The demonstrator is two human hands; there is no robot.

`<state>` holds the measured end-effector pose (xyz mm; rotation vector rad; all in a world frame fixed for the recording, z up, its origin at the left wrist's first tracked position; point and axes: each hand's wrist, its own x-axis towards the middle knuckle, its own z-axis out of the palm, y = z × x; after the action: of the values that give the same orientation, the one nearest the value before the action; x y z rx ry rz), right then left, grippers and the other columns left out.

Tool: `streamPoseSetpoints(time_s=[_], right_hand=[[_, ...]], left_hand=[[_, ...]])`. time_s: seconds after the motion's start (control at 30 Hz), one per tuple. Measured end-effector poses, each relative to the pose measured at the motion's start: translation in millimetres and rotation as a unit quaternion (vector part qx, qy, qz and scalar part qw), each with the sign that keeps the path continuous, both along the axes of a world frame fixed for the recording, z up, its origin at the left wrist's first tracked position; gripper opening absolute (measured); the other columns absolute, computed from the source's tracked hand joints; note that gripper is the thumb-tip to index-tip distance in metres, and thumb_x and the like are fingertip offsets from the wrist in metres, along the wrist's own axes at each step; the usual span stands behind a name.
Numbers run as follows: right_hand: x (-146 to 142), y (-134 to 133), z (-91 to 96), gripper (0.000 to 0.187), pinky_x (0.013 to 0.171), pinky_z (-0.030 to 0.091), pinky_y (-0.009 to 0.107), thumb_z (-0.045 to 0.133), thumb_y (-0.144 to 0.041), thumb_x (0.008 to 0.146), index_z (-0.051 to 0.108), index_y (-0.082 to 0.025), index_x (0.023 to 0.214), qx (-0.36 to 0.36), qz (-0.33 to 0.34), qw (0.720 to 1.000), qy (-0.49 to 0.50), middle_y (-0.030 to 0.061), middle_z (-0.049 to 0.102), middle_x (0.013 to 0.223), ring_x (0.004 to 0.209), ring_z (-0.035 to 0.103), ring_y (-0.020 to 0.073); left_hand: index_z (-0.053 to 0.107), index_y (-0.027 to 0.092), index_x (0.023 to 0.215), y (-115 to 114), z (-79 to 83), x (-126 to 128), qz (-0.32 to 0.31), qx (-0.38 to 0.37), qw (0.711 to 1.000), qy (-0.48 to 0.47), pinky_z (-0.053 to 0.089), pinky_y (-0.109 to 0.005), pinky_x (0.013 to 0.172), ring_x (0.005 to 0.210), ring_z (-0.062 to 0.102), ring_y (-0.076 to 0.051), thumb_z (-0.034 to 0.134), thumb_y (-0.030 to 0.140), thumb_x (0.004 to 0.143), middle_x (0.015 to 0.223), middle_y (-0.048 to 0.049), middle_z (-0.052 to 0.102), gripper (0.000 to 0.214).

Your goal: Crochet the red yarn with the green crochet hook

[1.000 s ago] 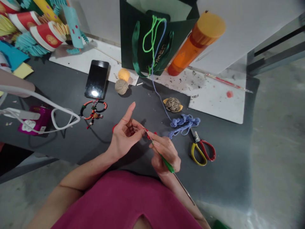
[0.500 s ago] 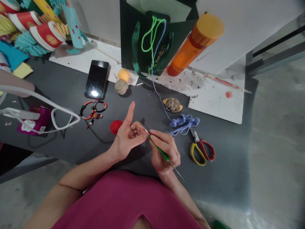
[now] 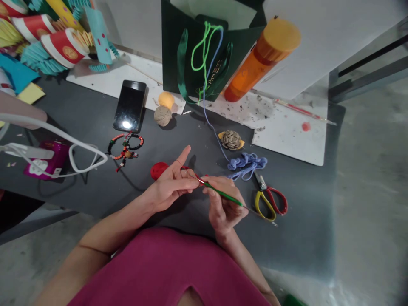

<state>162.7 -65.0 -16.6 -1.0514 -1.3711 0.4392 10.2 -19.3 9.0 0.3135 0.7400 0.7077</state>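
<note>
My right hand point(image 3: 227, 204) is closed around a crochet hook with a green handle point(image 3: 225, 195); its metal tip points left toward my other hand. Thumb and fingers of my left hand point(image 3: 172, 182) pinch red yarn at the hook's tip, while the index finger stretches out with the strand near it. How much of the yarn is worked is hidden by the fingers. Behind the left hand lies a ball of red yarn point(image 3: 158, 171). Right of the hands, blue crocheted yarn point(image 3: 247, 165) rests beside scissors point(image 3: 267, 199) with one yellow and one red handle.
A crocheted flower point(image 3: 231, 140), small yarn balls point(image 3: 162, 116), a phone point(image 3: 130, 105) and a beaded bracelet point(image 3: 126, 148) lie on the dark table. A green paper bag point(image 3: 172, 51) and an orange bottle point(image 3: 251, 68) stand behind. A white cable point(image 3: 73, 138) loops at left.
The crochet hook has swung flatter, its rear end going right and up over the scissors. My right hand has shifted right, and my left index finger has lowered to the right.
</note>
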Motion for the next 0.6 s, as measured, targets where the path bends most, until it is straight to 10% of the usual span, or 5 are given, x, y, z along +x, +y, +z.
streamPoseSetpoints(time_s=[0.6], right_hand=[[-5.4,-2.7,6.7,0.013,0.048,0.056,0.031,0.053,-0.025,0.105,0.064,-0.027,0.111,-0.025,-0.045,0.996,0.066,0.001,0.083,0.085,0.044,0.066,0.0135]], left_hand=[[0.011,0.018,0.168,2.9,1.2,-2.3,-0.01,-0.003,1.0,-0.011,0.037,-0.018,0.057,0.053,0.051,-0.005,0.086,0.012,0.068,0.06,0.0107,0.062,0.125]])
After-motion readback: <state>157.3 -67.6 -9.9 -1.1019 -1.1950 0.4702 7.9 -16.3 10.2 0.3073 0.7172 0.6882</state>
